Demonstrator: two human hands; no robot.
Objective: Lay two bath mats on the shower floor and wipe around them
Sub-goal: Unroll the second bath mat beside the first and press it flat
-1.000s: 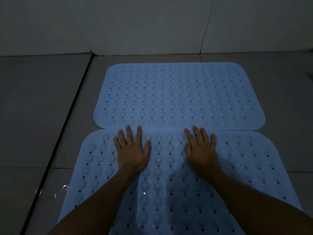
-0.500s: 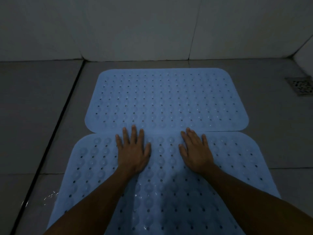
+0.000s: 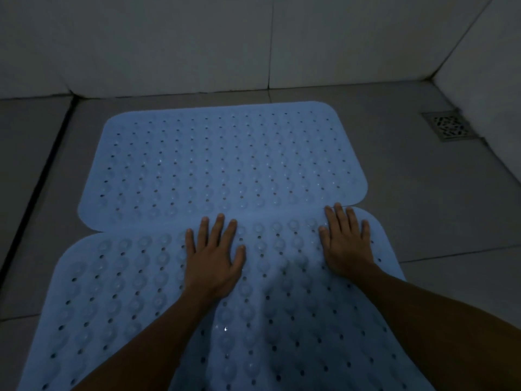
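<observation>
Two pale blue perforated bath mats lie flat on the grey tiled shower floor. The far mat point(image 3: 222, 162) reaches toward the back wall. The near mat point(image 3: 118, 292) meets it edge to edge and runs out of the bottom of the view. My left hand point(image 3: 214, 258) presses flat on the near mat's far edge near its middle, fingers spread. My right hand point(image 3: 346, 241) lies flat on the same mat close to its far right corner, fingertips at the seam between the mats.
A square metal floor drain point(image 3: 448, 126) sits in the far right corner by the side wall point(image 3: 485, 60). The white tiled back wall point(image 3: 197, 43) stands just beyond the far mat. A dark grout channel point(image 3: 39, 190) runs along the floor on the left.
My right hand has slid to the right along the near mat's far edge, toward its corner. My left hand stays in about the same spot. The view has turned right, showing more of the drain.
</observation>
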